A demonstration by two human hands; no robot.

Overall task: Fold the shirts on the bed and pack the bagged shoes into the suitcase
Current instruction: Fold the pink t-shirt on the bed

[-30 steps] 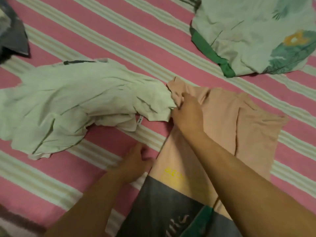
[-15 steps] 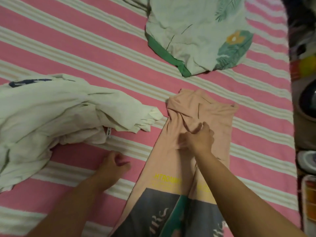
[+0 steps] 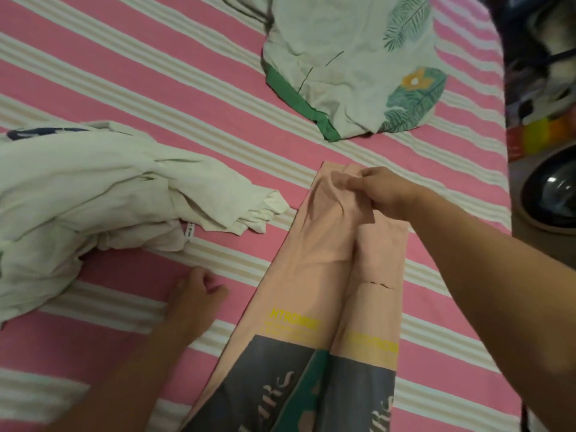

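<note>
The right hand [image 3: 385, 193] pinches a bunched fold of the peach shirt [image 3: 330, 251] near its top edge, fingers curled round the cloth. The shirt lies folded lengthwise into a narrow strip on the striped bed [image 3: 156, 73]. The left hand [image 3: 194, 294] rests on the sheet just left of it, fingers loosely curled, holding nothing. A crumpled white shirt [image 3: 93, 194] lies further left; a leaf-print pillow [image 3: 352, 63] sits beyond.

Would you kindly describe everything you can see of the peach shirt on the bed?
The peach shirt is soft knit fabric, folded lengthwise into a narrow strip with both sides turned in, lying flat on the striped bed. Yellow lettering and a grey-and-green graphic mark its lower part. The right hand pinches fabric near its far end; the left hand rests beside it, apart.
</note>
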